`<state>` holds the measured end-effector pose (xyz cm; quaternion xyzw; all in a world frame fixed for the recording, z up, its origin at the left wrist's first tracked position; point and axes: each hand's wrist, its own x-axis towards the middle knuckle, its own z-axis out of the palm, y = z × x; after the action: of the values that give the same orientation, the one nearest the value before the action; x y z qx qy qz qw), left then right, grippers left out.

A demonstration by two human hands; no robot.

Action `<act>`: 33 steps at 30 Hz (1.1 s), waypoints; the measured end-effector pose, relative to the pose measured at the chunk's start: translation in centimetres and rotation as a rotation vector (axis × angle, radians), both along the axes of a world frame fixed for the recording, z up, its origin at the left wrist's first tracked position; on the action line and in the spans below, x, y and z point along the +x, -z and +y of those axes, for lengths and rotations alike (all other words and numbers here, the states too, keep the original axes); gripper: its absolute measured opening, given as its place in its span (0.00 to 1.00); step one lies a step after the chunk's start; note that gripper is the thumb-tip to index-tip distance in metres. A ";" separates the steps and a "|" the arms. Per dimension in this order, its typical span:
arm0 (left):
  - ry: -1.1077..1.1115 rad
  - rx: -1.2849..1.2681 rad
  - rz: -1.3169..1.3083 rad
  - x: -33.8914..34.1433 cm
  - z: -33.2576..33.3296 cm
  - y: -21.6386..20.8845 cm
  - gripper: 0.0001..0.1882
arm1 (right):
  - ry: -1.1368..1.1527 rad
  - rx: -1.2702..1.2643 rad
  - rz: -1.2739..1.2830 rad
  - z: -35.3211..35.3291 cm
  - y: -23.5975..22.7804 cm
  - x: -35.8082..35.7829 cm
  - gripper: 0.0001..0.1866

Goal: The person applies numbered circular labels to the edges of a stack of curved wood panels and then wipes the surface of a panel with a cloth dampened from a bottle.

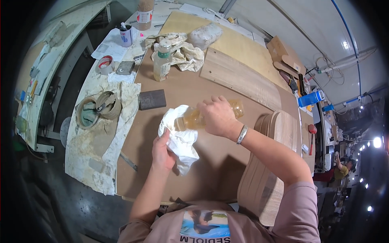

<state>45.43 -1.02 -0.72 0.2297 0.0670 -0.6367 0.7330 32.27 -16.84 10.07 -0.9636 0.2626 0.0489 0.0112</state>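
Note:
My right hand is wrapped round a clear plastic bottle of yellowish liquid, tipped on its side. The bottle's neck lies against a white cloth, which my left hand holds bunched from below. Whether liquid is coming out cannot be made out. Both are above a brown board-covered table. Close to the cloth lies a dark grey rectangular block. A second bottle, with a green-and-white top, stands upright farther back.
Stacked rounded wooden boards lie to the right, a long wood-grain panel behind. Crumpled stained cloth sits at the back. On the left are round containers, a tape roll and a can. Another person is far right.

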 end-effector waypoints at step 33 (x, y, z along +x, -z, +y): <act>0.004 0.103 -0.121 0.1 0.0 0.2 0.25 | -0.038 -0.264 0.005 -1.6 -1.0 0.5 0.09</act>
<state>45.49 -1.03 -0.90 0.3053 0.0547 -0.6189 0.7216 32.77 -18.39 11.05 -0.9614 0.2484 0.0165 -0.1172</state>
